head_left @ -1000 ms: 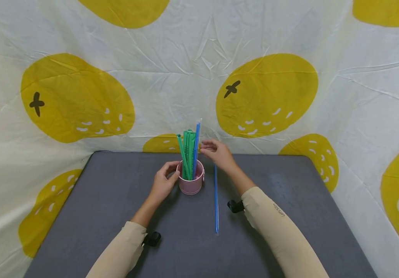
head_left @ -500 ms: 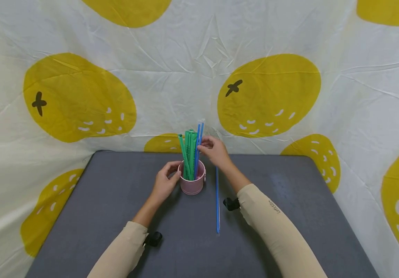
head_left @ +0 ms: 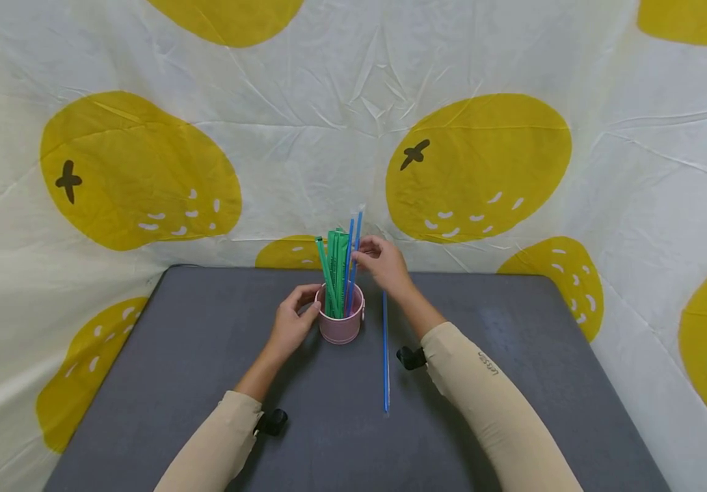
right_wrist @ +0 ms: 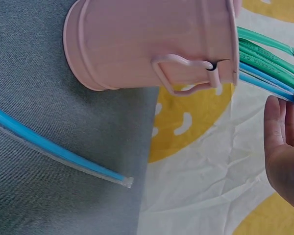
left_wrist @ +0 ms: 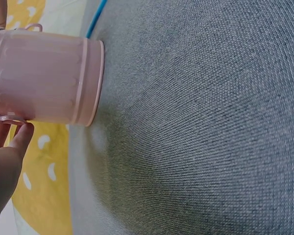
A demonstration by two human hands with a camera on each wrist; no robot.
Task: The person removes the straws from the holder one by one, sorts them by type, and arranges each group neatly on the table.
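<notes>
Right hand nearer straws; grey table.

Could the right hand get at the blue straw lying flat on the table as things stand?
Probably yes. The blue straw lies bare on the table, just right of the pink cup, with nothing over it; the right hand is up by the cup's straws.
</notes>
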